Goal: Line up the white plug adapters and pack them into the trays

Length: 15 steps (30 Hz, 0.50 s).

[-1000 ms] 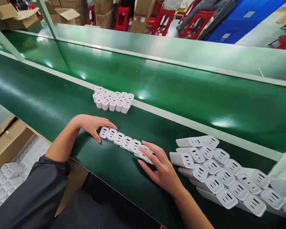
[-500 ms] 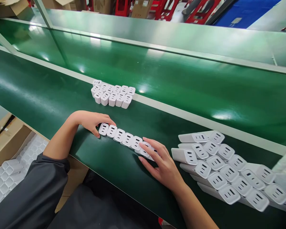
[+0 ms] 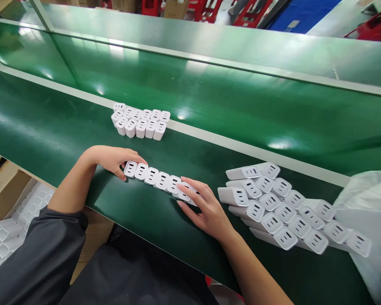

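A row of several white charger heads (image 3: 152,176) stands on the green work surface, slot faces up and sides pressed together. At the row's left end, my left hand (image 3: 116,160) is closed round the end charger, its thumb on the near side and fingers on the far side. My right hand (image 3: 205,207) grips the opposite end the same way and partly covers the last chargers. Beyond the row, near the pale rail, stands a block of similar chargers (image 3: 141,125). Right of my right hand lies a larger staggered pile of chargers (image 3: 285,212), tilted toward me.
A pale rail (image 3: 216,143) runs along the green surface (image 3: 51,123). White plastic sheeting (image 3: 362,199) lies at the right. Below the near edge, at left, an open cardboard box (image 3: 6,190) holds white plastic pieces. Red stools (image 3: 252,12) stand in the background.
The camera view has turned slightly right, so the things appear further left and more of the plastic sheeting shows. Both hands keep hold of the row's ends.
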{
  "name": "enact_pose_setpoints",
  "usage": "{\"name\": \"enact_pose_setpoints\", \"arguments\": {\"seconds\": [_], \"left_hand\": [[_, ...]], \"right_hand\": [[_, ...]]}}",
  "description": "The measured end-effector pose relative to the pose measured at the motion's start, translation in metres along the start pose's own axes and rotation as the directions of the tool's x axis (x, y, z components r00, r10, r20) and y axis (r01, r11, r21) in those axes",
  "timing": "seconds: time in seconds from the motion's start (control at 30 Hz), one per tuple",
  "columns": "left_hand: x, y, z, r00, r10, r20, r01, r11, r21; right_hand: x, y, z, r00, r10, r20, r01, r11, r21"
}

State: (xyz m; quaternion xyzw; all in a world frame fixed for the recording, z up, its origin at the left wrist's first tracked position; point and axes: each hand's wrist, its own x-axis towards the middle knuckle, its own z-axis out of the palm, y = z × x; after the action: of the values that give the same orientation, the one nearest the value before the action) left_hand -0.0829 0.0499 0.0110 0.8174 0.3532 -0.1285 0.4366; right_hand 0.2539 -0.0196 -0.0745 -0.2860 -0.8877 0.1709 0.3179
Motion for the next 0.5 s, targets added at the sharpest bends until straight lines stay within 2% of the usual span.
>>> {"name": "enact_pose_setpoints", "arguments": {"seconds": [0.3,0.5], "left_hand": [[0.001,0.008,0.000,0.997,0.004,0.072,-0.005,1.000,0.012],[0.003,0.012,0.000,0.991,-0.016,0.135,0.005,0.997,0.081]], "right_hand": [[0.000,0.001,-0.002,1.000,0.006,0.008,-0.007,0.999,0.041],[-0.001,-0.006,-0.011,0.988,0.033,0.152,-0.040,0.998,0.043]]}}
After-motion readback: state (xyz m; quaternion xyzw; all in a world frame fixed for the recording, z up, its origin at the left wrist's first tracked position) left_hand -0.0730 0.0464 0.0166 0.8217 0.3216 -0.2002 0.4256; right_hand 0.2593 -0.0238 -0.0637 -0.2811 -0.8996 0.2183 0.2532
